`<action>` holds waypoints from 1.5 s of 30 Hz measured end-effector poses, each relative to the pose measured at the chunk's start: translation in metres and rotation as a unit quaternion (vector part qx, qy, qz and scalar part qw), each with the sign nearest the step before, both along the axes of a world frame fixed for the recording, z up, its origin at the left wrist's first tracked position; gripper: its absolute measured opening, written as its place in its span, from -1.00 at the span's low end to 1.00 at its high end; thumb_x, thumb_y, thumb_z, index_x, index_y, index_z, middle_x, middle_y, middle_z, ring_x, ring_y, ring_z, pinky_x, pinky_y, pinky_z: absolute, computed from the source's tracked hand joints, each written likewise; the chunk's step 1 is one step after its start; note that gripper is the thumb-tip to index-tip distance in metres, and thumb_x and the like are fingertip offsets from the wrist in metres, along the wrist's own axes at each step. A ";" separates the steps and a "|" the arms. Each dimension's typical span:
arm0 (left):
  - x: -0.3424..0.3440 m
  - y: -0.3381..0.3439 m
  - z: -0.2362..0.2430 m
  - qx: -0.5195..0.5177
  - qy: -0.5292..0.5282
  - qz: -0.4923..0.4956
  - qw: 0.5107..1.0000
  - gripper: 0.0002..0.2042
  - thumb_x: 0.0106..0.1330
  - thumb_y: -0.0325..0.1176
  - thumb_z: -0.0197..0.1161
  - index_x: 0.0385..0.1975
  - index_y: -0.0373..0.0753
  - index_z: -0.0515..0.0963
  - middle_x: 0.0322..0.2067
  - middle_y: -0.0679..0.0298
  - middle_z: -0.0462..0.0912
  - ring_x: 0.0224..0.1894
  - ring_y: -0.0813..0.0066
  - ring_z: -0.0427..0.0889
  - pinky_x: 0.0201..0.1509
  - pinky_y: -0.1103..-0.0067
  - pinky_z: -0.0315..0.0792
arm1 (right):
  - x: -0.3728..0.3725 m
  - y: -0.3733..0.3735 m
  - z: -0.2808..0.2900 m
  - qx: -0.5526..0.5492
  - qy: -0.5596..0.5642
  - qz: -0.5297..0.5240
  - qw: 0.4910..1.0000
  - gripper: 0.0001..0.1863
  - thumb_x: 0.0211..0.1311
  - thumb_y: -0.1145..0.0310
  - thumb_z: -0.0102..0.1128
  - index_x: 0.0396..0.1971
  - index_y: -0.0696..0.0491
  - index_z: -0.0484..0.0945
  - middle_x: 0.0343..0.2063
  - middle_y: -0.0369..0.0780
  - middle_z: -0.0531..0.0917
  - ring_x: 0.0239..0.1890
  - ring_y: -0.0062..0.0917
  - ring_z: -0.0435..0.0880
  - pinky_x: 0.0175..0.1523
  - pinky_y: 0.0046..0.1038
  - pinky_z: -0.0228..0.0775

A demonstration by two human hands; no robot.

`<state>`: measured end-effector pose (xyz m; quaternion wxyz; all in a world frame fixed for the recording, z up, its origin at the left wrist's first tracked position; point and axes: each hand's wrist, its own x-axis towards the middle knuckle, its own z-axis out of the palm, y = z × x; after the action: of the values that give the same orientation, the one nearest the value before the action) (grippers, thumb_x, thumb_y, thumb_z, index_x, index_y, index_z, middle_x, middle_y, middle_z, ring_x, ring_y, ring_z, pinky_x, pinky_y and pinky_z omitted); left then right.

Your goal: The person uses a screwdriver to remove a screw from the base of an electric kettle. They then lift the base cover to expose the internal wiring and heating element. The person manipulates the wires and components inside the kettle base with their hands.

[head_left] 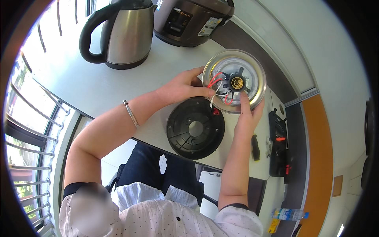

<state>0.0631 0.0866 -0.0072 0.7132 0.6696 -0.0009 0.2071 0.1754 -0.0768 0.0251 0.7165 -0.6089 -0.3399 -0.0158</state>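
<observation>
Metal pot, bottom up, gripped by left hand at left rim and right hand at near right rim — above white table, black base just nearer, screwdriver to the right

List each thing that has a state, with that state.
Round metal piece: held, wiring side showing
Left grip: closed on its edge
Right grip: likewise closed
Red and white wires: exposed
Black base: separate, hollow side up
Kettle: upright
Cooker: upright
Screwdriver: lying down
Tool case: seemingly open
Bottle: capped
</observation>
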 end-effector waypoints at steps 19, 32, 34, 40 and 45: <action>-0.001 -0.001 0.002 0.001 0.008 -0.013 1.000 -0.41 0.17 -0.30 0.26 0.17 -0.32 0.20 -0.19 0.16 0.54 -0.14 0.49 0.51 -0.01 0.57 0.37 | -0.001 0.003 0.004 0.006 0.004 -0.018 1.000 -0.51 0.07 0.42 0.21 0.04 0.16 0.34 -0.18 -0.24 0.53 -0.21 -0.63 0.49 -0.20 -0.65 0.29; -0.012 -0.010 0.019 -0.022 0.059 0.048 0.997 -0.38 0.29 -0.04 0.04 0.22 -0.34 0.14 0.09 0.10 0.35 0.21 0.41 0.21 0.28 0.52 0.05 | 0.009 -0.001 0.003 0.027 0.020 0.029 0.999 -0.51 0.07 0.47 0.21 0.04 0.16 0.33 -0.12 -0.23 0.52 -0.09 -0.58 0.47 0.03 -0.54 0.24; -0.006 -0.007 0.011 -0.032 0.037 0.034 0.998 -0.38 0.29 -0.04 0.05 0.22 -0.34 0.14 0.09 0.12 0.37 0.20 0.42 0.24 0.27 0.52 0.07 | 0.008 -0.001 0.004 0.021 0.030 0.030 0.999 -0.50 0.07 0.47 0.21 0.05 0.16 0.32 -0.11 -0.23 0.51 -0.07 -0.57 0.46 0.06 -0.53 0.22; 0.001 -0.001 0.001 -0.030 0.036 0.014 0.999 -0.38 0.28 -0.09 0.10 0.24 -0.31 0.12 0.05 0.16 0.41 0.12 0.45 0.32 0.23 0.53 0.14 | 0.016 -0.005 0.002 -0.005 0.004 0.045 0.999 -0.39 0.06 0.46 0.24 0.13 0.17 0.22 -0.04 -0.18 0.47 -0.01 -0.52 0.45 0.11 -0.50 0.24; 0.002 0.000 -0.003 -0.015 0.035 0.003 0.999 -0.34 0.23 -0.17 0.17 0.26 -0.29 0.06 -0.06 0.20 0.49 -0.08 0.55 0.45 0.11 0.56 0.26 | 0.020 -0.004 0.001 0.007 0.020 0.060 0.998 -0.48 0.09 0.51 0.18 0.08 0.17 0.28 -0.09 -0.20 0.51 -0.05 -0.54 0.48 0.07 -0.50 0.25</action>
<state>0.0646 0.0868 -0.0104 0.7220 0.6660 0.0288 0.1854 0.1952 -0.0805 0.0264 0.7268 -0.5828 -0.3616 0.0372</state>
